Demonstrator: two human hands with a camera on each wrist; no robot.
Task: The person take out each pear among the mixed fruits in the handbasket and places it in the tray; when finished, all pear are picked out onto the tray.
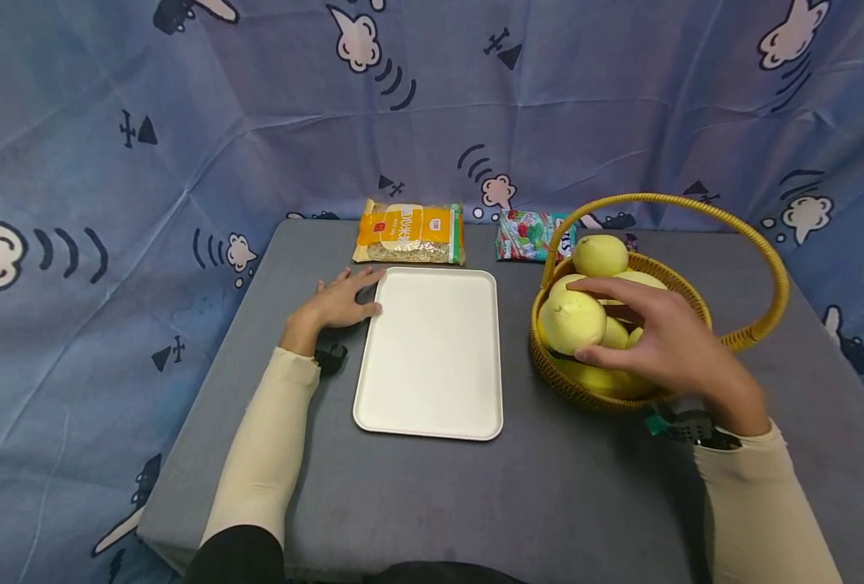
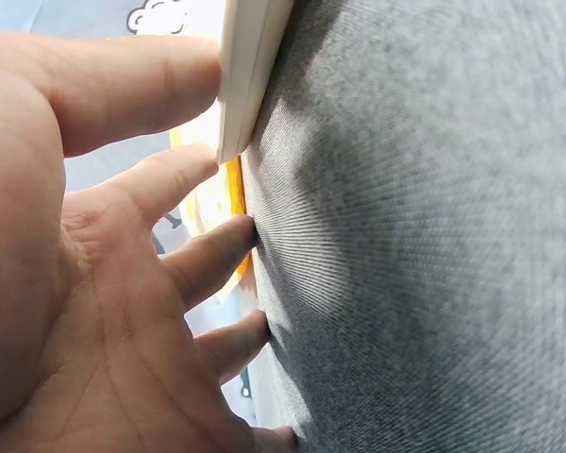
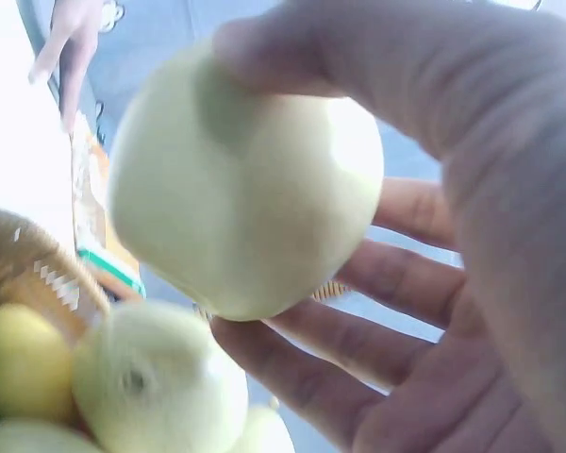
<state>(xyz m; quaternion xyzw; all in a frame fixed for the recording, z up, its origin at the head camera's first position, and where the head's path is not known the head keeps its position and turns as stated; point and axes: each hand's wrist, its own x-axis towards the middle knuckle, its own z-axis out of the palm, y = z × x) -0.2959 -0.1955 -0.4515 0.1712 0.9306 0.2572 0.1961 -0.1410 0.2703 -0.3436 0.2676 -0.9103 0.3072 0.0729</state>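
Observation:
My right hand (image 1: 668,332) holds a pale yellow-green pear (image 3: 236,198) between thumb and fingers, above the near left part of a yellow woven basket (image 1: 559,381). More pears, such as one at the back (image 1: 601,255), fill the basket beneath and behind it. In the right wrist view, another pear (image 3: 160,377) sits just below the held one. On the other side, my left hand (image 1: 337,300) rests with spread fingers at the upper left edge of a white rectangular tray (image 1: 432,357). Its thumb and index fingertip touch the tray's side; the other fingertips rest on the cloth.
Behind the tray lies a yellow packet of grain (image 1: 410,234). A teal and red snack bag (image 1: 526,235) lies behind the basket, partly hidden by it. The tall basket handle (image 1: 778,284) arches out to the right. A grey cloth (image 1: 432,503) covers the table, against a blue patterned curtain (image 1: 432,122).

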